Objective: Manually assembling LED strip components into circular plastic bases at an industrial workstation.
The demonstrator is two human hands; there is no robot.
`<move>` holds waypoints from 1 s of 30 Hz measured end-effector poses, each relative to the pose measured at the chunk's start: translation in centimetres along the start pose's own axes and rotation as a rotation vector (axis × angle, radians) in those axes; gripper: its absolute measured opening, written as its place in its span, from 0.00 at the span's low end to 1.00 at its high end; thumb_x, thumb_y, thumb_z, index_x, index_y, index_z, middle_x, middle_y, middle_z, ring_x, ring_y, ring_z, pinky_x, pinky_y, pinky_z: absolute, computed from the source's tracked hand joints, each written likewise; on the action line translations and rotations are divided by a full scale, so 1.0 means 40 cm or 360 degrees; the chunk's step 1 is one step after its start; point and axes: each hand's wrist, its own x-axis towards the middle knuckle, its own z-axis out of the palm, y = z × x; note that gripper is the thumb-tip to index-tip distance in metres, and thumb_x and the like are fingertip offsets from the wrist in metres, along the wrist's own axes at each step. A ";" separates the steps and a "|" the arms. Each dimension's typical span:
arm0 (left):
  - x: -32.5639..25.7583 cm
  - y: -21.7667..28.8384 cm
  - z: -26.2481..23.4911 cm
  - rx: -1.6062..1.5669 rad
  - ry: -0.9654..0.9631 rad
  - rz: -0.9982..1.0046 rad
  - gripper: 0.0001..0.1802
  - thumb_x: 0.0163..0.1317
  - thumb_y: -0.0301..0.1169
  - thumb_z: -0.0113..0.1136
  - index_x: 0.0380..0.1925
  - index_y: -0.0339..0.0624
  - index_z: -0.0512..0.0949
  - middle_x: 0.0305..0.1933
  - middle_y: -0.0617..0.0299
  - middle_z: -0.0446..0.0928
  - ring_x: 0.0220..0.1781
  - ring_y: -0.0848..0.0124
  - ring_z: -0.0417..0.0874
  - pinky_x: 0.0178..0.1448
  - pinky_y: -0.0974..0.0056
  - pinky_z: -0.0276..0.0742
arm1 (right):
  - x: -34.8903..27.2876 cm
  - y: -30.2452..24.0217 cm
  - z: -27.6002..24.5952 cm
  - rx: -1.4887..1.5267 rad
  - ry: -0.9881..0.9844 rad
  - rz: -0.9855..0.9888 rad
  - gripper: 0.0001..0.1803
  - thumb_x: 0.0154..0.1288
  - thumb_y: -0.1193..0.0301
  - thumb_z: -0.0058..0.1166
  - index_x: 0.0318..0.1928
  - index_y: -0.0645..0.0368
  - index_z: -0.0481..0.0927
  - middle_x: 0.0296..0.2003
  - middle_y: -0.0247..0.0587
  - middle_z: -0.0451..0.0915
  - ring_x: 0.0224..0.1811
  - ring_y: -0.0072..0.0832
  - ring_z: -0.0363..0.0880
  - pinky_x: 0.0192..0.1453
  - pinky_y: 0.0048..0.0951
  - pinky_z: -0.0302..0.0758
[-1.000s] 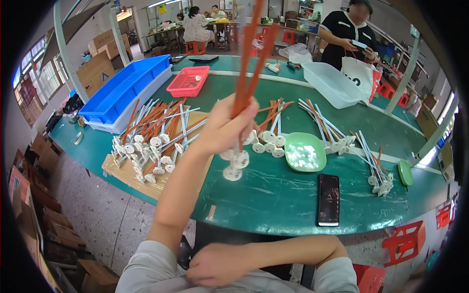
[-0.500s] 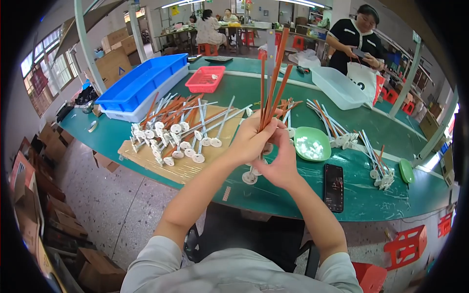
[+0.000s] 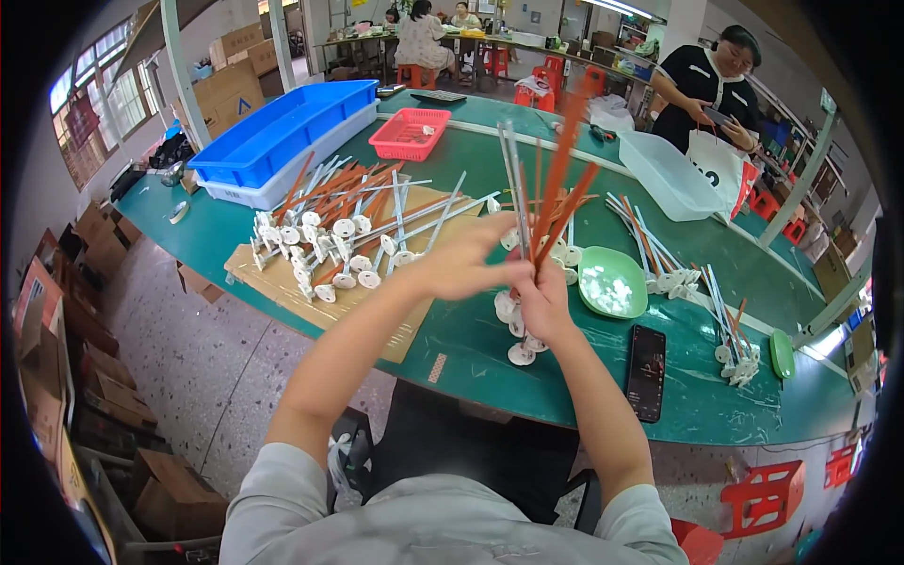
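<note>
My right hand (image 3: 546, 299) is closed around an upright bundle of thin brown and silver sticks (image 3: 557, 184). White round disc ends (image 3: 521, 353) hang below the fist, just over the table. Beside the bundle, my left hand (image 3: 466, 264) is blurred, with its thumb apart from the fingers; the fingertips are partly hidden near the sticks. To the left, a large heap of similar disc-ended sticks (image 3: 344, 228) lies on a brown cardboard sheet (image 3: 400, 330). A green bowl (image 3: 637, 306) with small white pieces (image 3: 607, 287) stands right of my right hand.
A blue tray (image 3: 235, 168) rests on a white one at the back left, near a pink basket (image 3: 411, 135). More stick bundles (image 3: 673, 278) lie right. A phone (image 3: 645, 372) is near the front edge. Across the table, a person (image 3: 711, 85) stands by a translucent bin (image 3: 664, 179).
The bundle, earlier between both hands, now stays in my right hand while my left has shifted left with its fingers loosened. Silver sticks now show beside the brown ones. The view has tilted slightly.
</note>
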 end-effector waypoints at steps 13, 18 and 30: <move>-0.006 -0.245 -0.117 0.1401 -0.0644 -0.1375 0.27 0.46 0.55 0.68 0.32 0.40 0.86 0.37 0.46 0.85 0.42 0.53 0.88 0.47 0.53 0.84 | -0.012 0.033 -0.025 0.0116 -0.0020 0.0021 0.05 0.73 0.70 0.47 0.42 0.59 0.70 0.30 0.35 0.78 0.31 0.17 0.71 0.37 0.21 0.70; 0.017 -0.278 -0.133 0.1359 -0.0753 -0.1397 0.16 0.45 0.40 0.67 0.31 0.41 0.86 0.33 0.53 0.86 0.39 0.58 0.88 0.45 0.57 0.84 | -0.011 0.039 -0.034 0.0188 0.0031 -0.0003 0.05 0.73 0.70 0.48 0.41 0.59 0.70 0.29 0.35 0.78 0.30 0.18 0.72 0.36 0.22 0.70; 0.008 -0.370 -0.195 0.1165 -0.0578 -0.1086 0.14 0.56 0.30 0.56 0.41 0.33 0.78 0.46 0.38 0.81 0.52 0.45 0.82 0.56 0.48 0.75 | -0.012 0.029 -0.029 0.0063 -0.0002 -0.0055 0.06 0.72 0.70 0.49 0.41 0.60 0.71 0.27 0.35 0.78 0.29 0.19 0.73 0.36 0.24 0.71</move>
